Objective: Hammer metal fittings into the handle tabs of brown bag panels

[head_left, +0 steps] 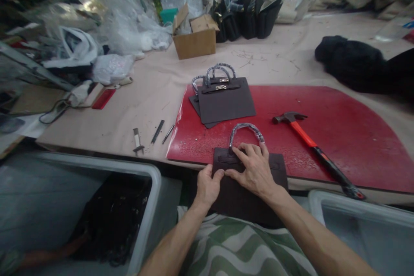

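Observation:
A dark brown handbag panel with a plastic-wrapped handle lies over the table's front edge, against my body. My left hand grips the panel's left edge, thumb on top and fingertips partly hidden. Across its upper part lies my right hand, fingers bent over the top near the handle's base and thumb pointing toward my left thumb. Just beyond, two similar panels with wrapped handles and metal clasps overlap on the red board. A claw hammer with an orange and black handle rests to the right.
Small tools lie left of the board. A cardboard box, black bags and plastic wrapping stand behind. Black cloth is at right. Grey bins flank me; another person's arm reaches into the left one.

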`<move>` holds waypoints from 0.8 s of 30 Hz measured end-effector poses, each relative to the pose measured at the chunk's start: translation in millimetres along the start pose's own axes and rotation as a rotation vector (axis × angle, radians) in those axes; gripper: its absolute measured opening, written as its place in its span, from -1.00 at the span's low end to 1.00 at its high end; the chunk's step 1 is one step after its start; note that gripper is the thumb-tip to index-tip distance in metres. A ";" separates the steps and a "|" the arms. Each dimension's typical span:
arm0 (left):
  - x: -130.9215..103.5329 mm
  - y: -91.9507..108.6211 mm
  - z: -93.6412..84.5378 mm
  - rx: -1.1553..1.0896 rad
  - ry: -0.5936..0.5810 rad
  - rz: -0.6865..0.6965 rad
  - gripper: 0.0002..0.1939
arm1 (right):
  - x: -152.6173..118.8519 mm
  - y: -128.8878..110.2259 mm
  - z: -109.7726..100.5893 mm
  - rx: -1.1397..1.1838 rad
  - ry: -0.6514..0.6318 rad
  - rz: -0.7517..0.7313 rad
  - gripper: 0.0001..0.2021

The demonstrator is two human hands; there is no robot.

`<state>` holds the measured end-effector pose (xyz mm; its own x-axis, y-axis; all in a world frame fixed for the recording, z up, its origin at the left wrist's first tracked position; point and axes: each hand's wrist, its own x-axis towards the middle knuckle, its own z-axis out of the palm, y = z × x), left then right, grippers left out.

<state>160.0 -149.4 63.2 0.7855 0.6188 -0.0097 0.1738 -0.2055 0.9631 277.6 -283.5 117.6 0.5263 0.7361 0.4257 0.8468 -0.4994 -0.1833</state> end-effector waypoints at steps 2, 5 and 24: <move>0.8 -2.3 1.1 0.034 0.021 0.000 -0.77 | 1.8 0.9 1.3 0.020 0.001 0.014 -0.36; 2.7 -5.1 1.6 0.040 0.039 -0.030 -0.74 | 2.6 1.8 3.2 0.032 0.010 0.005 -0.41; 0.2 2.5 6.0 -0.014 0.078 -0.103 -0.70 | 8.2 7.9 3.5 0.039 -0.028 -0.011 -0.36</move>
<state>164.1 -154.4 64.0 0.7155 0.6931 -0.0881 0.2424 -0.1280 0.9617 288.8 -279.8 116.6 0.5183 0.7542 0.4031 0.8547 -0.4734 -0.2132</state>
